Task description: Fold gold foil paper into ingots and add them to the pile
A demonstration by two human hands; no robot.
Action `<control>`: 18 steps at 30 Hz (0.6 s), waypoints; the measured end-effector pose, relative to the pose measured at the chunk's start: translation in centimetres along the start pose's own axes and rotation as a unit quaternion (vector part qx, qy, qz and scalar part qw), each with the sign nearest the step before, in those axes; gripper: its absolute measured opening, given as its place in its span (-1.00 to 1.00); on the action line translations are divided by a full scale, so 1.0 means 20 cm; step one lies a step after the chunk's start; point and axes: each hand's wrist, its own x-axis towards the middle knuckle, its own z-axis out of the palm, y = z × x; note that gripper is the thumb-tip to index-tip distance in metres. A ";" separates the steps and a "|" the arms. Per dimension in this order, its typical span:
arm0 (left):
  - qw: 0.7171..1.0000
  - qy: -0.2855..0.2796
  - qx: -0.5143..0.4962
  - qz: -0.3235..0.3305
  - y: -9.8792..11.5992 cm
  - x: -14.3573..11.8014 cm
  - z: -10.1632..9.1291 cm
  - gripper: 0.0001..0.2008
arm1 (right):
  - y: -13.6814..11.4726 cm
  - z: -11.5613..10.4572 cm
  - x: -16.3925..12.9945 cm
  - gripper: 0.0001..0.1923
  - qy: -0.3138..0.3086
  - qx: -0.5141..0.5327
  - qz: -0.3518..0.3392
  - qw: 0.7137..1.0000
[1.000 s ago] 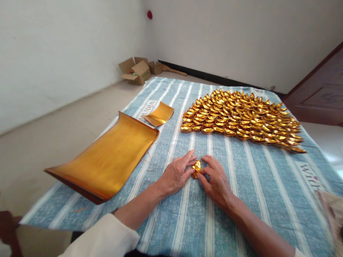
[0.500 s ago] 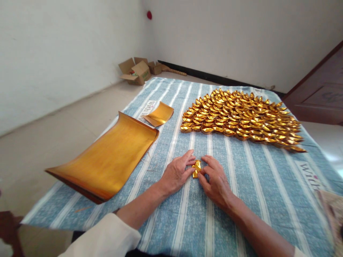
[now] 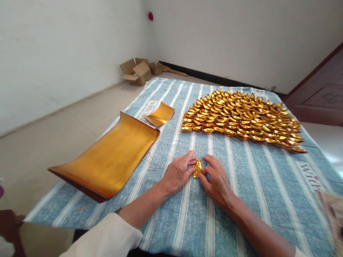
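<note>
A small piece of folded gold foil paper (image 3: pixel 197 169) lies on the striped cloth between my hands. My left hand (image 3: pixel 179 172) holds its left edge, with thumb and fingertips pressed on the foil. From the other side my right hand (image 3: pixel 215 178) grips it, thumb and index finger at its right edge, the other fingers curled just above. Parts of the foil are hidden under my fingertips. Beyond my hands, to the right, stand many folded gold paper ingots (image 3: pixel 241 119) in close rows.
A stack of large gold foil sheets (image 3: pixel 107 157) with curled edges lies to the left, a smaller gold sheet (image 3: pixel 160 114) behind it. The blue striped cloth (image 3: pixel 150 217) covers the table. Open cardboard boxes (image 3: pixel 140 73) sit on the floor by the wall; a brown door (image 3: pixel 318 89) is at right.
The view has shifted very slightly. Both hands stay at the same gold foil piece, with hardly any visible movement.
</note>
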 end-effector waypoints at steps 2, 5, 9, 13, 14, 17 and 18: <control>1.000 0.002 0.004 0.003 0.00 0.00 0.00 -0.47 | 0.01 0.00 0.00 -0.85 -0.003 -0.001 0.002 1.000; 1.000 0.006 0.011 0.009 0.00 0.00 0.00 -0.48 | 0.01 -0.01 0.00 -0.83 -0.007 -0.004 -0.004 1.000; 1.000 0.011 0.017 0.018 -0.01 0.00 0.01 -0.48 | 0.01 -0.02 0.01 -0.84 -0.022 -0.018 -0.016 0.999; 0.999 0.015 0.020 0.024 -0.01 0.00 0.01 -0.47 | 0.01 -0.03 0.03 -0.83 -0.037 -0.036 -0.019 0.998; 0.999 0.016 0.020 0.023 -0.01 0.00 0.01 -0.47 | 0.01 -0.03 0.03 -0.83 -0.040 -0.038 -0.019 0.998; 1.000 0.015 0.019 0.018 0.00 0.00 0.01 -0.47 | 0.01 -0.03 0.03 -0.84 -0.041 -0.038 -0.015 0.998; 1.000 0.014 0.018 0.016 0.00 0.00 0.01 -0.47 | 0.01 -0.02 0.02 -0.85 -0.037 -0.037 -0.013 0.999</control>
